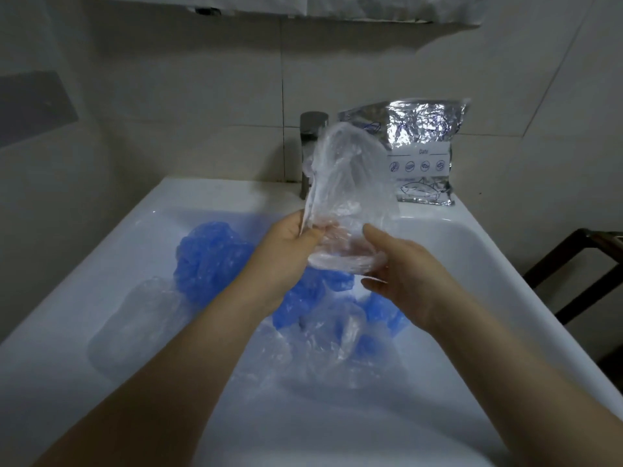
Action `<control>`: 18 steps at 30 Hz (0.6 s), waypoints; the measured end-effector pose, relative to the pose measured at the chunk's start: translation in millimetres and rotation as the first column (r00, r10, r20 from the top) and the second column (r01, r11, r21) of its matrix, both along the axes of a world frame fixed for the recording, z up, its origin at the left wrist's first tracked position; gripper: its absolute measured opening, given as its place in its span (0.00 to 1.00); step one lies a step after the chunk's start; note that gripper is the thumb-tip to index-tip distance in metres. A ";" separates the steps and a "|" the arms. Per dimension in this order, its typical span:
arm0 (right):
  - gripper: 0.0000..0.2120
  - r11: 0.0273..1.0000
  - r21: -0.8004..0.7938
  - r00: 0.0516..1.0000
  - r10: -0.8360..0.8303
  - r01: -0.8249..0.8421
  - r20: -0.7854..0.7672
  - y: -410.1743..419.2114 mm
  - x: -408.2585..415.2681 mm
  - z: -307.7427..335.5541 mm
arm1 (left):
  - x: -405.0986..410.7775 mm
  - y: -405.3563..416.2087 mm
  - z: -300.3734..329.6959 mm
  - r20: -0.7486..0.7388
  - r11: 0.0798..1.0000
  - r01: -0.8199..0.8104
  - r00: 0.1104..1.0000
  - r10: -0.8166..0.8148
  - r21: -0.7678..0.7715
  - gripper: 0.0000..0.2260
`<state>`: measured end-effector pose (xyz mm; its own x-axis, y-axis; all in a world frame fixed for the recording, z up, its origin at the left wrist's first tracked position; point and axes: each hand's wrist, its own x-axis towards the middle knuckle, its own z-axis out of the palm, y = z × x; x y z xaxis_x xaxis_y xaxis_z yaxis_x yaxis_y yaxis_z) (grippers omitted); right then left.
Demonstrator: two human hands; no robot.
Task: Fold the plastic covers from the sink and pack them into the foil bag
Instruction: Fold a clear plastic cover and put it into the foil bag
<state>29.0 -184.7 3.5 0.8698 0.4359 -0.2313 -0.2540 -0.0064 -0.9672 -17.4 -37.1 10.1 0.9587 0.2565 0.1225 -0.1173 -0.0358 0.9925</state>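
Clear plastic cover (350, 183) is up off the sink, held over the basin in both my hands, its loose upper part standing above the grip and partly screening the tap (312, 146) behind it. My left hand (286, 247) pinches its lower left edge between thumb and fingers; my right hand (401, 267) has fingers curled under the gathered hem at the lower right, thumb forward, holding that side. Film is thin, crumpled and probably slick, so the main risk as I judge it: the edge slides out of the left pinch when I bring the halves together, and the cover drops back onto the pile below my grip. That pile, blue covers (209, 261) and further clear covers (323, 342), lies in the sink (168, 210) directly beneath both wrists; a dropped clear piece would be hard to pick out from the others. Second risk: trapped air keeps the fold puffed, and it springs open once released. Third: the foil bag (421, 153) stands beyond my right hand on the back ledge, leaning at the wall, apart from the cover. Whether its mouth is open I cannot tell; pushing a bulky fold at it one-handed could tip it over.
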 end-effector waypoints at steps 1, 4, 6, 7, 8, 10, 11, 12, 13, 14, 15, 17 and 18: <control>0.08 0.999 0.004 0.997 -0.039 0.039 0.061 0.0 1.7 -1.8 | -0.7 0.5 1.0 -0.014 1.000 0.010 1.000 -0.010 -0.017 0.11; 0.07 0.993 -0.094 0.944 -0.040 0.075 0.328 -5.7 6.0 0.6 | -2.2 2.3 3.8 -0.086 0.998 0.028 0.996 -0.032 -0.049 0.11; 0.10 0.963 -0.260 0.869 0.072 0.067 0.489 -11.1 8.1 2.3 | -1.9 5.6 4.0 -0.157 1.000 0.016 0.987 -0.014 0.009 0.10; 0.11 0.949 -0.310 0.844 0.123 0.053 0.521 -13.5 8.4 2.8 | -1.2 8.2 3.4 -0.188 0.999 0.020 0.982 -0.011 0.042 0.10; 0.13 0.951 -0.309 0.840 0.143 0.030 0.523 -15.3 8.7 4.0 | -1.2 10.4 3.5 -0.213 0.998 0.031 0.977 -0.020 0.047 0.09; 0.14 0.990 -0.133 0.888 0.096 -0.040 0.449 -18.1 11.1 5.8 | -0.7 14.4 4.6 -0.216 0.996 0.050 0.974 -0.065 -0.076 0.10; 0.15 0.998 0.001 0.926 0.063 -0.068 0.372 -18.9 11.4 6.6 | -0.3 16.3 5.5 -0.197 0.981 0.058 0.976 -0.095 -0.183 0.12; 0.15 0.987 0.141 0.962 0.039 -0.080 0.271 -18.8 11.4 7.1 | -0.4 16.7 7.1 -0.176 0.953 0.069 0.977 -0.125 -0.296 0.13; 0.15 0.961 0.267 0.987 0.029 -0.071 0.159 -17.9 10.8 8.0 | -0.6 16.1 8.1 -0.153 0.909 0.079 0.976 -0.154 -0.409 0.15; 0.14 0.930 0.365 0.998 0.031 -0.048 0.050 -16.5 10.1 8.0 | -1.0 14.7 8.7 -0.136 0.847 0.084 0.974 -0.181 -0.525 0.15; 0.14 0.902 0.432 0.999 0.041 -0.021 -0.036 -15.3 9.6 7.8 | -1.5 13.2 9.0 -0.122 0.769 0.080 0.972 -0.202 -0.634 0.15; 0.11 0.871 0.491 0.993 0.070 -0.015 -0.093 -14.6 8.9 7.4 | -2.7 12.1 10.2 -0.070 0.615 0.107 0.964 -0.255 -0.781 0.14; 0.09 0.863 0.504 0.993 0.085 -0.033 -0.081 -14.8 9.8 6.6 | -3.2 12.8 11.5 -0.027 0.571 0.145 0.959 -0.282 -0.808 0.14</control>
